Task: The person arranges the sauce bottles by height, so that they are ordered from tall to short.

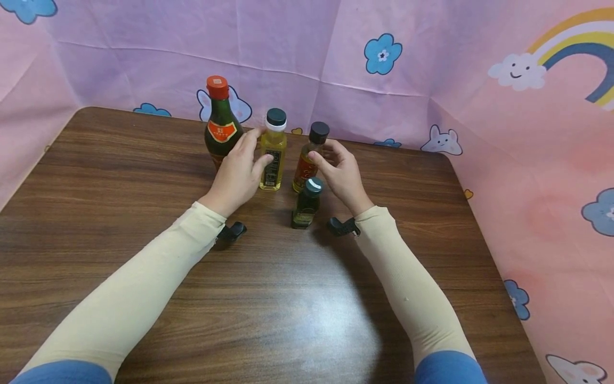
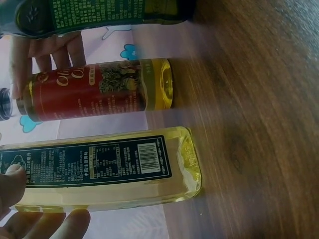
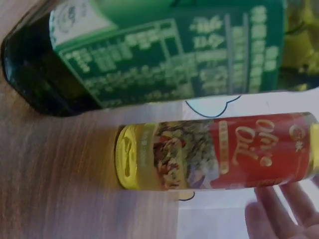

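A pink-and-purple cloth (image 1: 312, 32) hung behind the brown tabletop (image 1: 268, 304), which carried four bottles. The tallest, a dark green bottle (image 1: 222, 130) with a red cap, stood farthest left, behind the fingers of the left hand (image 1: 236, 176). That hand pinched the next bottle in height, the clear oil bottle (image 1: 274, 159), thumb across its label and fingers along the side. Just to the right, the red-label bottle (image 1: 305, 166) stood in the grip of the right hand (image 1: 345, 175), thumb at its front, fingers behind. The smallest, a short green bottle (image 1: 305, 208), stood untouched in front of the red-label one.

The step in hand seemed to be positioning the two middle bottles; both looked upright with their bases on the tabletop, though whether they were being taken or set down could not be told. The next move called for keeping both level and, for the right hand especially, staying clear of the short bottle close by.
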